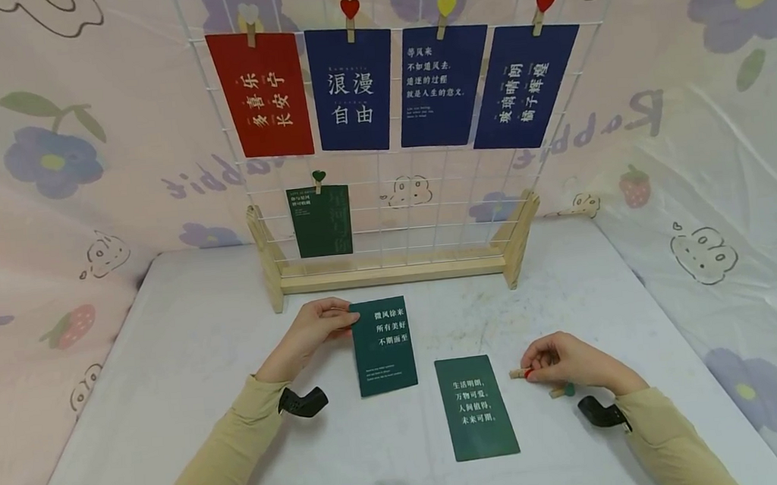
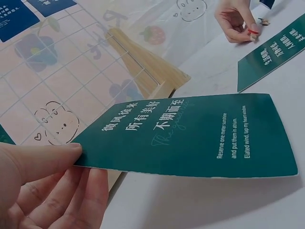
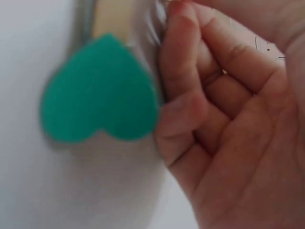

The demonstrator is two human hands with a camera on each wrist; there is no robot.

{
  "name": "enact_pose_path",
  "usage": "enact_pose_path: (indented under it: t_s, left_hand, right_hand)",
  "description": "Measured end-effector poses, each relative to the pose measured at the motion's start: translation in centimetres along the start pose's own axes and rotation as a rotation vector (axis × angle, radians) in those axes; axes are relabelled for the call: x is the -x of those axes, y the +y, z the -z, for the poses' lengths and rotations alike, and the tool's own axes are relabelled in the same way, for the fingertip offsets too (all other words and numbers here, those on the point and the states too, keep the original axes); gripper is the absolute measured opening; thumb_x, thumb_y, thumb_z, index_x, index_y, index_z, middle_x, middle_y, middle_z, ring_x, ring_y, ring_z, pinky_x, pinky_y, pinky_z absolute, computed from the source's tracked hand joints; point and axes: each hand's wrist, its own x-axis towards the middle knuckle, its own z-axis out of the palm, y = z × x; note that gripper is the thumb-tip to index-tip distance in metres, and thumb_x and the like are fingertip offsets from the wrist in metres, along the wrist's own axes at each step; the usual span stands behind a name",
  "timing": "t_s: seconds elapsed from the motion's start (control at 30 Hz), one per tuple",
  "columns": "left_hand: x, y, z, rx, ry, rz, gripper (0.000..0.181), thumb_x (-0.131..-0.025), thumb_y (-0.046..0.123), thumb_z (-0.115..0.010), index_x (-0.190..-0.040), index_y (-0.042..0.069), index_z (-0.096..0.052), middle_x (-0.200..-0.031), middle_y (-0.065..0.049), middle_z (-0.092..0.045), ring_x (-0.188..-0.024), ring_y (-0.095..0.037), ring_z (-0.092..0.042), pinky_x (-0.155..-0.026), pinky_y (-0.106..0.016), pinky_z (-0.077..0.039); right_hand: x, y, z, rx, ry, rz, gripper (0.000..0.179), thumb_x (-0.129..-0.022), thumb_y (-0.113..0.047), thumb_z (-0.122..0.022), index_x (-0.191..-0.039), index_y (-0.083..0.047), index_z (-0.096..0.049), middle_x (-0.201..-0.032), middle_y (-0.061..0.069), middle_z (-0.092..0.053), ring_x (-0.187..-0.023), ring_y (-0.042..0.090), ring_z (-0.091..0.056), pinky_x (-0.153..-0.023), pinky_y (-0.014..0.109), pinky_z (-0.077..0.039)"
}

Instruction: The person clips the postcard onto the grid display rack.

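Observation:
My left hand [image 1: 316,326] pinches the upper left edge of a green card [image 1: 385,357] with white lettering, thumb on top and fingers beneath. In the left wrist view that card [image 2: 190,138] is raised at a slant over the white table. My right hand [image 1: 569,361] pinches a small wooden clothespin [image 1: 518,374] with a red heart, low at the table's right. Beside that hand lies another clothespin [image 1: 558,393] with a green heart, large and near in the right wrist view as a green heart [image 3: 100,95]. A second green card [image 1: 477,410] lies flat between the hands.
A white wire grid on a wooden stand [image 1: 391,275] rises at the back. Along its top hang a red card [image 1: 266,134] and several blue cards [image 1: 349,51] under heart clothespins. One small green card [image 1: 322,229] hangs lower left. Patterned cloth [image 1: 734,192] surrounds the white table [image 1: 184,342].

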Motion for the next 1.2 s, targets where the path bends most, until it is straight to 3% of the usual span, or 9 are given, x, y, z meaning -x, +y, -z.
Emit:
enact_pose_path:
  t_s: [0.33, 0.57, 0.9, 1.2]
  left_hand:
    - [0.1, 0.3, -0.2, 0.004, 0.020, -0.021, 0.034, -0.088, 0.012, -0.071, -0.115, -0.003, -0.059, -0.097, -0.010, -0.068, -0.081, -0.017, -0.066, -0.078, -0.031, -0.056]
    - [0.2, 1.0, -0.4, -0.007, 0.018, -0.071, 0.032, -0.090, 0.017, -0.068, -0.116, 0.000, -0.062, -0.107, -0.012, -0.065, -0.091, -0.023, -0.063, -0.088, -0.036, -0.053]
    - [-0.4, 2.1, -1.0, 0.038, 0.064, -0.096, 0.028, -0.093, 0.014, -0.064, -0.117, -0.002, -0.062, -0.108, -0.012, -0.063, -0.092, -0.021, -0.061, -0.089, -0.035, -0.051]
    - [-1.0, 3.0, -1.4, 0.077, 0.110, -0.104, 0.033, -0.094, 0.014, -0.063, -0.122, -0.002, -0.059, -0.108, -0.010, -0.062, -0.093, -0.017, -0.060, -0.091, -0.033, -0.050]
  right_hand:
    - [-0.9, 0.3, 0.5, 0.041, -0.007, 0.026, 0.012, -0.086, -0.016, -0.073, -0.093, -0.008, -0.067, -0.080, 0.001, -0.062, -0.066, 0.009, -0.053, -0.059, 0.023, -0.048]
    - [-1.8, -0.5, 1.8, 0.106, 0.057, 0.027, 0.013, -0.086, -0.012, -0.072, -0.095, -0.006, -0.066, -0.084, 0.003, -0.063, -0.072, 0.014, -0.057, -0.063, 0.024, -0.049]
    - [-4.1, -1.9, 3.4, -0.011, 0.086, 0.093, 0.015, -0.090, -0.007, -0.067, -0.100, 0.001, -0.060, -0.096, 0.023, -0.064, -0.086, 0.038, -0.063, -0.071, 0.027, -0.055]
    - [-6.1, -3.8, 4.0, -0.017, 0.196, 0.070, 0.020, -0.091, -0.017, -0.068, -0.105, -0.003, -0.063, -0.098, 0.014, -0.065, -0.092, 0.040, -0.060, -0.075, 0.033, -0.055]
